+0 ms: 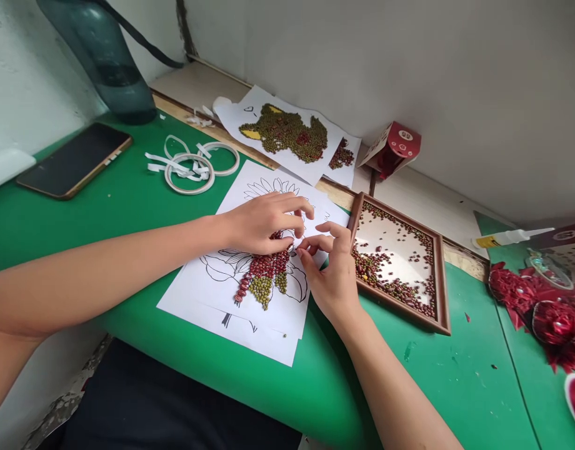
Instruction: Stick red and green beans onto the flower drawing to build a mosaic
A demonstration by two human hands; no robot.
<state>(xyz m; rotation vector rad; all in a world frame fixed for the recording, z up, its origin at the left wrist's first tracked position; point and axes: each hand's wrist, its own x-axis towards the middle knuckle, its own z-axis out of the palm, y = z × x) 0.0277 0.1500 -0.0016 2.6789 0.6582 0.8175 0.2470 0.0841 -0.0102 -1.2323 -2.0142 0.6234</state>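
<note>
A white sheet with a line drawing of a flower (210,272) lies on the table, partly covered with red beans (269,264) and green mung beans (261,291). My left hand (264,222) rests over the upper part of this drawing, fingers bent and apart, the thumb beside the red beans. Just right of it, my right hand (332,269) pinches thumb and index finger together near the beans' upper right edge. Whatever is between those fingertips is too small to make out. Close by on the right sits a brown-framed tray (444,300) of loose red and green beans.
Behind are a bean-covered animal picture (292,134) and a red box (400,144). Tape rolls (189,175), a phone (76,159) and a bottle (104,69) stand or lie left. A glue tube (503,238) and red fabric flowers (550,319) are right.
</note>
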